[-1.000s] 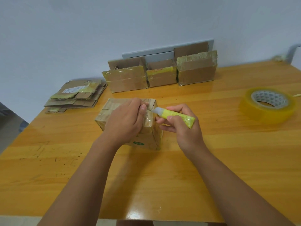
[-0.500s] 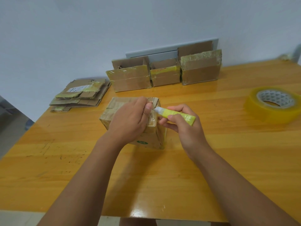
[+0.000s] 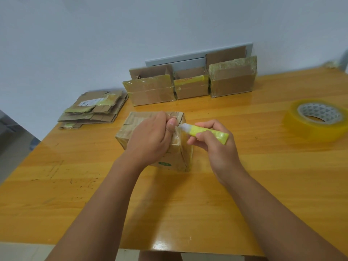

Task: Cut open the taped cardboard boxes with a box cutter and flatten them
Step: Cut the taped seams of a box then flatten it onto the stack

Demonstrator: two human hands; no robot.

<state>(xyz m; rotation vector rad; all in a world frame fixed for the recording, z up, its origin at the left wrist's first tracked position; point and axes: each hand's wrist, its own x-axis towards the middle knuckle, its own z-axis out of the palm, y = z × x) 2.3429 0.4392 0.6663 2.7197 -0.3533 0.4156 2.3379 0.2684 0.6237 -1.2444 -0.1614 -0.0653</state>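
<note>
Yellow bench (image 3: 263, 185): left hand (image 3: 150, 140) gripping box (image 3: 180, 155), thumb beside cutter (image 3: 205, 133) held in right hand (image 3: 216, 147); slip risks cutting thumb.

Not much to report on the person: both forearms are bare, no sleeves in view. Left hand (image 3: 150, 140) and right hand (image 3: 218, 149) have no gloves, rings, watch or wristbands showing.
</note>
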